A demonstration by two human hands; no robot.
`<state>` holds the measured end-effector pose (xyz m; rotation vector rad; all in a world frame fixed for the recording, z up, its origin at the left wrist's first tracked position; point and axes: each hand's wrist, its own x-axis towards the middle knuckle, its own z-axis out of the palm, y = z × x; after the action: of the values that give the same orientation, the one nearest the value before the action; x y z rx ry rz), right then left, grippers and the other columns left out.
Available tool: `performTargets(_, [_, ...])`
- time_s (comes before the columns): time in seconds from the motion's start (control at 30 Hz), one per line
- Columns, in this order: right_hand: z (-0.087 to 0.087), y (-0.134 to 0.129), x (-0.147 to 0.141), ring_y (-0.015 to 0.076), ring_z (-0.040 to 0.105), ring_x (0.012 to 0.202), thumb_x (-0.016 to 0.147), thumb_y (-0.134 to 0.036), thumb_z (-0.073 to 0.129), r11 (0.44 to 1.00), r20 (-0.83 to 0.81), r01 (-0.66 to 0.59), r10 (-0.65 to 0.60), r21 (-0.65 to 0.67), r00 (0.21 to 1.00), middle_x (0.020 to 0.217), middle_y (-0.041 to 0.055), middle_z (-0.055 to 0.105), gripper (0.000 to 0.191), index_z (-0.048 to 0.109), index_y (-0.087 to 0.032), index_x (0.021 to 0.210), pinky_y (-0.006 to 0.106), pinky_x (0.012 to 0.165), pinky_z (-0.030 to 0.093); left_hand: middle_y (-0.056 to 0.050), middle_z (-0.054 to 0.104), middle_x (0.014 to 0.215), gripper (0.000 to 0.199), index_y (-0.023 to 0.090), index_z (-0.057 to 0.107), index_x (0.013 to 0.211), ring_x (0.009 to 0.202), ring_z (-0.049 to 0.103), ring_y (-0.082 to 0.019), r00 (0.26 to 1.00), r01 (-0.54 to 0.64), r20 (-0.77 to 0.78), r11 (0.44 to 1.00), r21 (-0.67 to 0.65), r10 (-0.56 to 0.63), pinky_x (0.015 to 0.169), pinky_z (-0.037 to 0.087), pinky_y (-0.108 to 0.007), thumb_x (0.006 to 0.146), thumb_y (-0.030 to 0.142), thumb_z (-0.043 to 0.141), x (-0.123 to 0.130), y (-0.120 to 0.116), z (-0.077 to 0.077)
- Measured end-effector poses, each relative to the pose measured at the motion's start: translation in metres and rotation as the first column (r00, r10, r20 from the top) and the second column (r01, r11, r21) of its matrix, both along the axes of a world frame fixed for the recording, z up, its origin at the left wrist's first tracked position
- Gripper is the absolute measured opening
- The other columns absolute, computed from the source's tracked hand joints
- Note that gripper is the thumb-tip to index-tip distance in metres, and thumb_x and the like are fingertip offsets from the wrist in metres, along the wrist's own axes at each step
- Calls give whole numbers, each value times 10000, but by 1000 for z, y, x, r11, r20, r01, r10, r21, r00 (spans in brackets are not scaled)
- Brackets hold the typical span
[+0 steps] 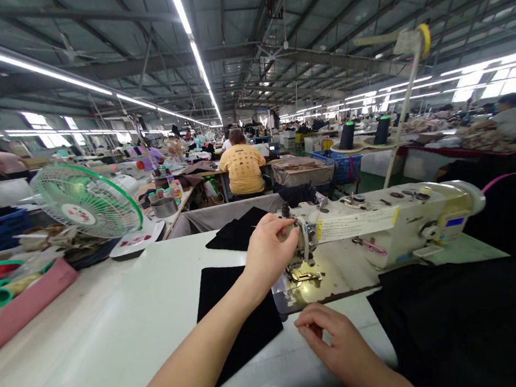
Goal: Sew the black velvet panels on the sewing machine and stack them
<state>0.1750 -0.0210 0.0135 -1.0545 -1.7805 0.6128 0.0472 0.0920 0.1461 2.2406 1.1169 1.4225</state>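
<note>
My left hand (270, 249) is raised at the needle end of a sewing machine (359, 222), its thumb and fingers pinched beside the metal parts on the machine's face. Whether a thread lies in that pinch is too small to tell. Lower down, in front of the machine's lit metal bed (341, 271), my right hand (338, 343) hovers with thumb and forefinger tips together. Anything between those tips cannot be made out. A black fabric piece (235, 320) lies flat under my left forearm. Behind it rests more black fabric (232, 233).
A green-rimmed fan (86, 200) stands at the left, near a metal cup (164, 207). Dark cloth (463, 319) is heaped at the right. Two dark thread cones (347, 136) sit on a stand behind the machine. A person in a yellow shirt (242, 167) sits ahead.
</note>
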Motion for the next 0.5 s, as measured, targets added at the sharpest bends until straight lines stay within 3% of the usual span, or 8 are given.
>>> performTargets(0.17, [-4,-2,2,136,622,731,947,-197,547,1000,26,-8,8,-28,1000,853,24,667,150,688,-207,895,228,683,479,7,580,680,45,167,790,806,663,565,-132,1000,-28,-3,999,27,28,630,425,-255,826,170,749,7,0,-2])
performTargets(0.3, [-7,-3,4,144,622,756,948,-200,540,998,30,-2,4,-70,1000,862,28,666,154,688,-205,904,240,701,476,10,589,650,115,171,754,724,652,560,-130,997,-59,-53,995,81,64,616,412,-250,827,133,724,10,-1,-2])
performTargets(0.4, [-7,-4,4,149,624,772,952,-207,538,995,30,-9,13,-101,999,878,32,668,157,690,-204,917,249,714,477,1,596,675,154,169,720,719,663,572,-131,995,-46,-81,977,207,64,615,426,-243,858,119,678,11,0,-5])
performTargets(0.5, [-6,-6,4,152,620,772,957,-220,539,993,36,-11,15,-120,999,863,30,658,155,685,-202,908,256,720,476,-32,630,776,202,166,703,798,717,604,-136,980,23,-189,913,408,60,663,466,-240,949,167,568,6,7,-16])
